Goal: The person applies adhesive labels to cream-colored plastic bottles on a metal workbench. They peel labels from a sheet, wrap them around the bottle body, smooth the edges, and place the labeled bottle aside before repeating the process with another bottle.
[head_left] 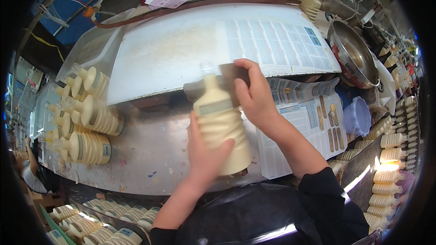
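My left hand (206, 154) is wrapped round the lower part of a cream-coloured ribbed bottle (222, 127). The bottle leans slightly, its clear neck pointing away from me, and a grey label band crosses its shoulder. Beside the neck, my right hand (256, 95) pinches a dark brown, cloth-like piece (229, 79), which extends behind the bottle's shoulder. Motion blurs the bottle and this piece, so its exact kind is unclear. Under the bottle lies a worn metal table (150, 154).
Similar bottles (93, 147) stand or lie grouped at the left. A white board (168, 50) carries a transfer sheet (277, 45). Printed sheets (290, 140) lie at the right, near a purple basin (356, 115) and a metal pan (352, 50). Crates of bottles (118, 238) flank me.
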Demonstrator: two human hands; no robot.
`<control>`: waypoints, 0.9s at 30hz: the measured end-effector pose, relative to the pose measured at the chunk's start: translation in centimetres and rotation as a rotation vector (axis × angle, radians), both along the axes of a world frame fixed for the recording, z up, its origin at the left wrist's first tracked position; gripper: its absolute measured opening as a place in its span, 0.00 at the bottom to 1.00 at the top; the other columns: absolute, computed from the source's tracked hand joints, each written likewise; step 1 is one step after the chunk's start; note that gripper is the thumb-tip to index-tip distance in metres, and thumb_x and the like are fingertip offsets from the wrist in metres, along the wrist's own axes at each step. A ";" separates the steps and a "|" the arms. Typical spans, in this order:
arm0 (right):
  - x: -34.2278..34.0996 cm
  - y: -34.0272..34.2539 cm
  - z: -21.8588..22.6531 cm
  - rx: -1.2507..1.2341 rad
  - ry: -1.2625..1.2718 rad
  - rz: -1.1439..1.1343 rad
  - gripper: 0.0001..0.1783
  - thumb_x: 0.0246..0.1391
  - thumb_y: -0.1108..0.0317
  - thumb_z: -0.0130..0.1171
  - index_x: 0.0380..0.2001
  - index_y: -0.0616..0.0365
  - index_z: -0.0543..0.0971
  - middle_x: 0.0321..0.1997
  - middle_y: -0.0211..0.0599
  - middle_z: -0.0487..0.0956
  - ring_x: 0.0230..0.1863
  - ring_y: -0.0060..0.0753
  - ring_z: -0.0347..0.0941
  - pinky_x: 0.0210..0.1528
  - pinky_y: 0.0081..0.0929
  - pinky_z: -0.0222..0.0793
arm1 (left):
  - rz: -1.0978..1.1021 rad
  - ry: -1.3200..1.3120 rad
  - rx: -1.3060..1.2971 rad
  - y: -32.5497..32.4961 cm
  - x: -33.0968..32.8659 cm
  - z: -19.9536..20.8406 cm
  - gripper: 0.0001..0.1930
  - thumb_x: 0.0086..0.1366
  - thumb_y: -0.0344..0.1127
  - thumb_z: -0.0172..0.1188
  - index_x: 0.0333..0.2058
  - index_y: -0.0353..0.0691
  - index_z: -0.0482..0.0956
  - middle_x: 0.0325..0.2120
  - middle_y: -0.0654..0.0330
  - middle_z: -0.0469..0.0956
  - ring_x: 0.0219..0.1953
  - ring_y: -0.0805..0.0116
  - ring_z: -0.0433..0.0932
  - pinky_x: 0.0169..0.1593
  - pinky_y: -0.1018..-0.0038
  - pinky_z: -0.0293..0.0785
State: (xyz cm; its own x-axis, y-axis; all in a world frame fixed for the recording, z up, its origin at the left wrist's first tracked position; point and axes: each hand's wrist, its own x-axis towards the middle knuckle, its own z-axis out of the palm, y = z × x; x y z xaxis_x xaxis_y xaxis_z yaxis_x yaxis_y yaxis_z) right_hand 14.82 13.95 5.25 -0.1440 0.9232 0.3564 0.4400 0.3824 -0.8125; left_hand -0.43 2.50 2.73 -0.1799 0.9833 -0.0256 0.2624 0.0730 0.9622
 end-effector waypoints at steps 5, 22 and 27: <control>-4.2 -1.2 3.0 0.003 -0.180 0.026 0.23 0.63 0.71 0.50 0.60 0.64 0.66 0.54 0.58 0.73 0.53 0.63 0.72 0.56 0.48 0.69 | 0.010 0.270 0.024 -0.2 1.1 1.3 0.56 0.52 0.40 0.75 0.70 0.24 0.47 0.60 0.38 0.65 0.61 0.40 0.68 0.63 0.55 0.68; -1.5 -0.6 1.8 -0.024 -0.166 -0.011 0.18 0.65 0.72 0.49 0.58 0.59 0.65 0.54 0.51 0.71 0.49 0.63 0.74 0.52 0.51 0.72 | -0.076 0.464 -0.026 0.0 0.9 2.0 0.54 0.57 0.52 0.69 0.75 0.47 0.47 0.68 0.39 0.57 0.67 0.36 0.64 0.67 0.53 0.64; 1.1 0.0 -1.0 -0.048 -0.010 -0.020 0.23 0.64 0.72 0.49 0.61 0.61 0.67 0.61 0.55 0.71 0.61 0.58 0.69 0.64 0.44 0.65 | -0.054 0.450 0.082 0.0 0.8 0.6 0.54 0.54 0.46 0.69 0.75 0.45 0.47 0.68 0.37 0.56 0.64 0.34 0.67 0.65 0.52 0.66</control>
State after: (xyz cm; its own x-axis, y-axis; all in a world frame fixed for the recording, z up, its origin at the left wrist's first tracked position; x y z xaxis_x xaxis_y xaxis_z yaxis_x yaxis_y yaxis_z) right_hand 15.93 13.99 4.24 -0.1291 0.9418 0.3104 0.4554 0.3343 -0.8251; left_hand 0.34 2.48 3.30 -0.1034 0.9871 0.1219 0.6570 -0.0242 0.7535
